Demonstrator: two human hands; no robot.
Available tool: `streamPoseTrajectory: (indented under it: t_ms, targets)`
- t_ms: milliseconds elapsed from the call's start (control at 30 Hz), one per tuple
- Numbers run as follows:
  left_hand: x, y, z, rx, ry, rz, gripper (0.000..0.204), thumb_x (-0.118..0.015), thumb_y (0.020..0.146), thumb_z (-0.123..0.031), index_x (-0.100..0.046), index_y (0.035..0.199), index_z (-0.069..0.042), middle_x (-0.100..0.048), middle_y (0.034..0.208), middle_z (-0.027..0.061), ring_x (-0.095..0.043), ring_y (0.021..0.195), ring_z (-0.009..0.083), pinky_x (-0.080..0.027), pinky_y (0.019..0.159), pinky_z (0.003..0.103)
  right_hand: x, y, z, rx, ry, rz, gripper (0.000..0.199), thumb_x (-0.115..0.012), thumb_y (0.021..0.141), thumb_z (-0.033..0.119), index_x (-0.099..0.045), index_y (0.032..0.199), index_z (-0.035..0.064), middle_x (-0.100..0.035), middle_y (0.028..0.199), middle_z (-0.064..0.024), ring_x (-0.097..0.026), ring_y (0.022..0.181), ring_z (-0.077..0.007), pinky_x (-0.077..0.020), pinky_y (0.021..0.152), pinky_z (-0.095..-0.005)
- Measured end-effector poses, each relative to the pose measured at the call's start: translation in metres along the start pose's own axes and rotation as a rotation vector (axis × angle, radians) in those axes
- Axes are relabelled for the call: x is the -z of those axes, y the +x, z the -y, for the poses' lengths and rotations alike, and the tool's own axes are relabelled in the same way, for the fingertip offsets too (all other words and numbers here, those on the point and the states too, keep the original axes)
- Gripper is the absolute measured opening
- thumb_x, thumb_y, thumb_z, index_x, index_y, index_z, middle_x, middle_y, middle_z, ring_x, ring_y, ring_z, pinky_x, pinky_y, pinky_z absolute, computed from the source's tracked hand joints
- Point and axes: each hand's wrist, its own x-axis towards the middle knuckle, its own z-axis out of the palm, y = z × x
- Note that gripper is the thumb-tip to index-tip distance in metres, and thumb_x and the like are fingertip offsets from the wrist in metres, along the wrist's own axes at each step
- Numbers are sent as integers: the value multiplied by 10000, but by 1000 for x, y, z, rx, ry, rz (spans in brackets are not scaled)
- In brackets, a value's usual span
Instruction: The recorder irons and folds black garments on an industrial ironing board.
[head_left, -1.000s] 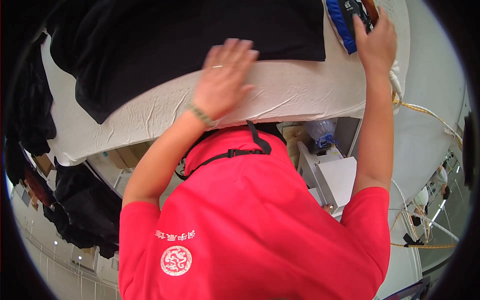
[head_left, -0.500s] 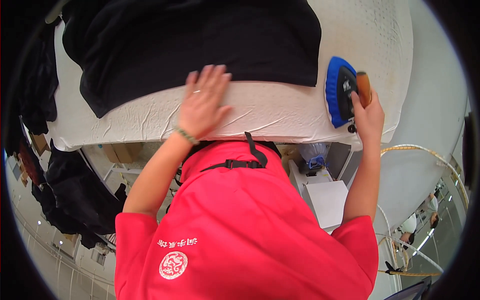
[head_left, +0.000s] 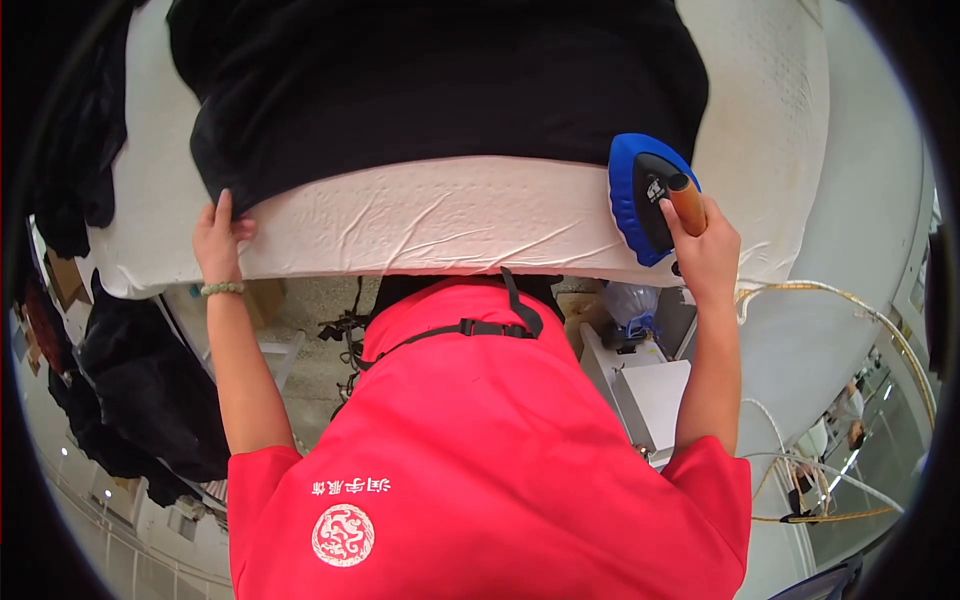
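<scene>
Left hand (head_left: 219, 243) pinches a black fabric garment (head_left: 430, 90) near the front edge of a white cloth-covered tabletop (head_left: 430, 225); right hand (head_left: 708, 255) grips a blue-rimmed black iron (head_left: 642, 200) by its brown handle (head_left: 687, 206). Even tension should prevent wrinkles.

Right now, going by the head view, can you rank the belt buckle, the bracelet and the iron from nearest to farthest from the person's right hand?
1. Iron: gripped by its handle in the right hand.
2. Belt buckle: at the waist, left of that hand.
3. Bracelet: far left, around the left wrist.
</scene>
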Motion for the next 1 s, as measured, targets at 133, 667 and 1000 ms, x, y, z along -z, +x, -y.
streamPoseTrajectory:
  t_ms: [133, 667, 1000]
  targets:
    - [0, -3, -2, -72, -116, 113, 294, -679, 999, -312, -630, 924, -32, -667, 714, 60, -614, 526, 108, -469, 488, 226, -49, -20, 71, 93, -102, 73, 421, -781, 878, 366, -684, 1132, 44, -734, 878, -199, -722, 865, -382, -556, 758, -439]
    - [11, 3, 6, -174, -66, 134, 365, -722, 964, -346, -610, 811, -34, -613, 608, 27, -545, 463, 75, -421, 453, 245, -158, -54, 295, 341, -282, 245, 365, -770, 860, 338, -667, 1032, 33, -721, 809, -178, -714, 788, -384, -564, 712, -478]
    - [3, 8, 16, -246, -18, 173, 382, -707, 973, -351, -586, 788, -39, -592, 599, 24, -533, 457, 82, -404, 431, 257, -171, -84, 347, 416, -165, 372, 361, -763, 841, 347, -631, 983, 43, -706, 792, -213, -710, 798, -405, -566, 715, -496]
